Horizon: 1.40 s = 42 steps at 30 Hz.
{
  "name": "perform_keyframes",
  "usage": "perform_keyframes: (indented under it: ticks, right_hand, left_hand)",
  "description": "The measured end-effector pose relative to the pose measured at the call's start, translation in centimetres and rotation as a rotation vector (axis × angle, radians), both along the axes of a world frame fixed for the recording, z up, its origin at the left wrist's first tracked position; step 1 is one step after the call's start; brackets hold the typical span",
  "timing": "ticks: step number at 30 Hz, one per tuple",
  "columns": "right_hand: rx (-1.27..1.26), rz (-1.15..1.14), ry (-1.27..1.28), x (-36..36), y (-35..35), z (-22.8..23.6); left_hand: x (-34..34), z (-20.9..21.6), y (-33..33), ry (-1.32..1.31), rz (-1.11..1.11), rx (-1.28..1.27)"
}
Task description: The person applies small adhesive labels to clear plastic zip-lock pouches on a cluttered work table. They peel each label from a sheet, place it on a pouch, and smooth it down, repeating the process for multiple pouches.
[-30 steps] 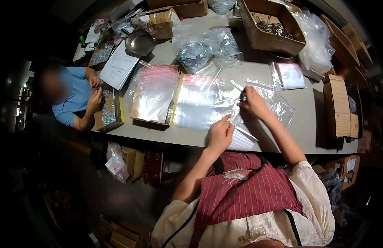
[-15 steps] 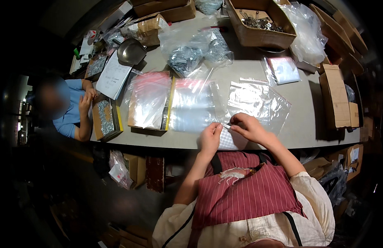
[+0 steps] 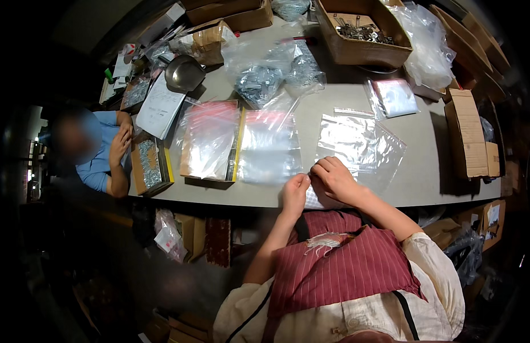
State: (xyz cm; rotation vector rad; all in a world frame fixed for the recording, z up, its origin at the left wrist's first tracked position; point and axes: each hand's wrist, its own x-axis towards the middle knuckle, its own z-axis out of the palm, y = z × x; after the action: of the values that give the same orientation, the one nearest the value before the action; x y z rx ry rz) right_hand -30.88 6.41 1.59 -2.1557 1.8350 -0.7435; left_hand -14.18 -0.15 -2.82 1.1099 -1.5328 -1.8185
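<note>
At the table's front edge I hold a white sheet of round stickers [image 3: 318,200], its lower part showing below my hands. My left hand [image 3: 295,194] is closed, thumb and forefinger pinching the sheet's left side. My right hand [image 3: 337,182] is curled over the sheet's upper part and hides it; its fingertips meet beside the left thumb. Beyond the right hand lie clear zip bags [image 3: 348,140], flat and shiny. To the left is a stack of clear bags with red tops [image 3: 270,146].
A box of red-topped bags [image 3: 210,140] and a box of small metal parts [image 3: 149,163] stand to the left. Beside them sits a person in blue [image 3: 99,148]. A metal scoop [image 3: 185,73], bagged metal parts [image 3: 258,84] and cardboard boxes [image 3: 362,54] occupy the back.
My right hand has turned down over the sheet and covers more of it. The rolled edge seen between my fingers before is now hidden. My left hand stays at the sheet's left side.
</note>
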Motion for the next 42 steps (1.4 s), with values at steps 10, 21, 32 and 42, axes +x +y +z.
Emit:
perform_keyframes:
  ticks: [10, 21, 32, 42]
  right_hand:
    - [0.088, -0.245, -0.489, -1.4, -2.3, -0.3]
    - [0.114, -0.411, -0.250, -7.3, -1.4, -2.4]
    - [0.182, -0.475, -0.383, -7.7, -1.8, -2.5]
    - [-0.085, -0.193, 0.125, -4.6, -7.1, -4.5]
  left_hand:
    - [0.5, 4.6, -2.9, -0.381, 0.042, -0.716]
    - [1.0, 2.1, -3.6, -0.301, -0.238, -1.273]
    - [2.0, 0.3, -4.1, -0.408, -0.368, -1.031]
    - [-4.8, -1.0, -0.2, -0.218, -0.523, -0.913]
